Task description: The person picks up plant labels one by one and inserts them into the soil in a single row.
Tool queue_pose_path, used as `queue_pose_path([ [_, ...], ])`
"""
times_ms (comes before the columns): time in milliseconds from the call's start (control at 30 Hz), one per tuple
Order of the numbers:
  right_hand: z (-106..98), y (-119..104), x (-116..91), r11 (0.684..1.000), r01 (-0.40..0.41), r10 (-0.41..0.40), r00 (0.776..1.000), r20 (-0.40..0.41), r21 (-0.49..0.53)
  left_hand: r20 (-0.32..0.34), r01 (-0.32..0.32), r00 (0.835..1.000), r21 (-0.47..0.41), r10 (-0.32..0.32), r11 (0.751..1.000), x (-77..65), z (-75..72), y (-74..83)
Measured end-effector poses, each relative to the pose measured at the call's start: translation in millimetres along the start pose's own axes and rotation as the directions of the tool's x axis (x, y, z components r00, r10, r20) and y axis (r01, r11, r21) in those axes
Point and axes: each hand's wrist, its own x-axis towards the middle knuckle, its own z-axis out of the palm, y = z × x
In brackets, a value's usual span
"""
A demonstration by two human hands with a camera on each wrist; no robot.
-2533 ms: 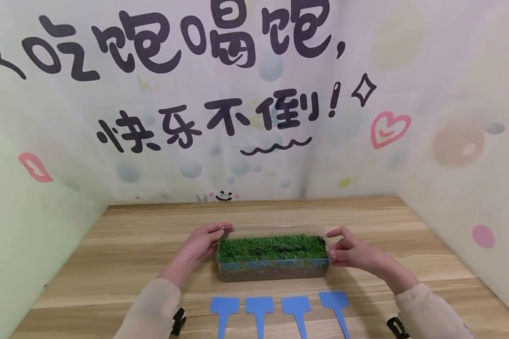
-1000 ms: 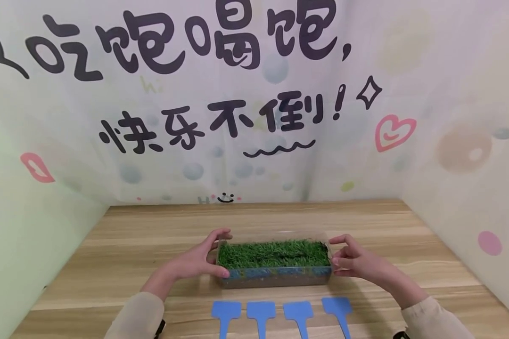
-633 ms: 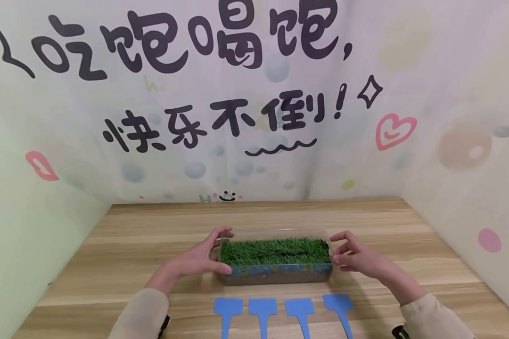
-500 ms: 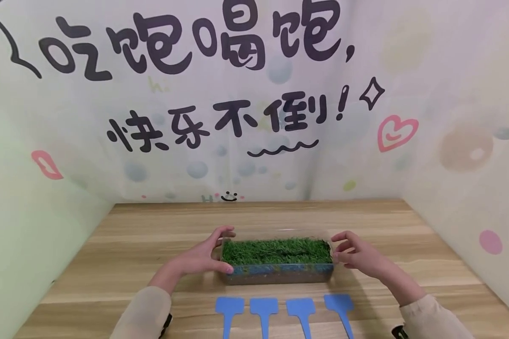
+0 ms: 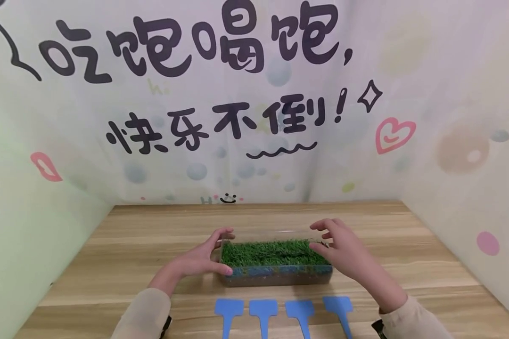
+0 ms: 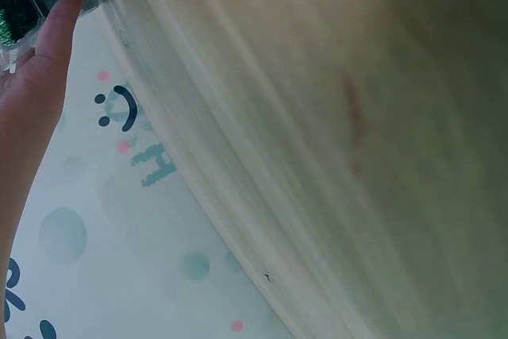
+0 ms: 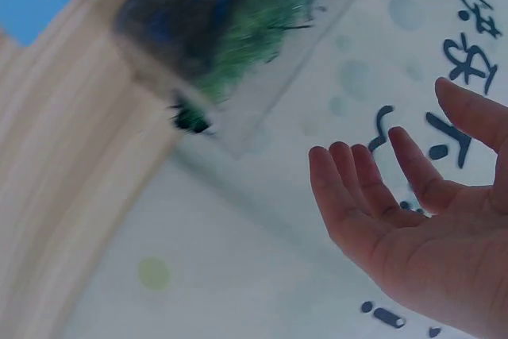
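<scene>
A long clear plastic box (image 5: 280,279) stands on the table, with green artificial-looking grass (image 5: 271,253) above a blue band and a darker bottom layer. My left hand (image 5: 192,260) grips its left end, thumb at the front wall and fingers round the back corner. Over the right end hovers my right hand (image 5: 343,247), holding nothing. In the right wrist view, its fingers are spread and gently bent, apart from the box's end wall. The left wrist view catches only part of the left hand (image 6: 40,77) at the box's corner.
Several blue T-shaped plant labels (image 5: 263,308) lie in a row on the wooden table (image 5: 152,235) in front of the box. A white printed cloth (image 5: 186,103) forms the back wall, with pale side walls left and right.
The right hand has let go of the box's right end and moved up and leftward over it. Earlier, the left thumb came round to the front wall. The box stays about where it was.
</scene>
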Motion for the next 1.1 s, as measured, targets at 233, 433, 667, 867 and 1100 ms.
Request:
queue_pose_path([
  [233, 12, -41, 1, 0.998, 0.047, -0.048, 0.997, 0.055, 0.031, -0.006, -0.015, 1.0, 0.01, 0.015, 1.0, 0.4, 0.2, -4.3],
  [433, 31, -67, 0, 0.992, 0.1, -0.112, 0.977, 0.18, 0.075, -0.005, -0.011, 1.0, 0.008, 0.011, 1.0, -0.2, -0.2, -4.1],
  [667, 55, -82, 2, 0.982, 0.098, -0.152, 0.919, 0.363, 0.163, 0.023, -0.019, 1.0, -0.017, 0.019, 1.0, 1.3, -2.2, -1.2],
  [867, 81, -88, 4, 0.98, 0.098, -0.169, 0.873, 0.458, 0.174, 0.026, -0.037, 0.999, -0.026, 0.037, 0.999, 3.0, -2.1, 0.1],
  [1100, 109, -91, 5, 0.983, 0.082, -0.157, 0.842, 0.515, 0.165, 0.029, -0.052, 0.998, -0.035, 0.054, 0.998, 0.8, -2.4, -2.6],
])
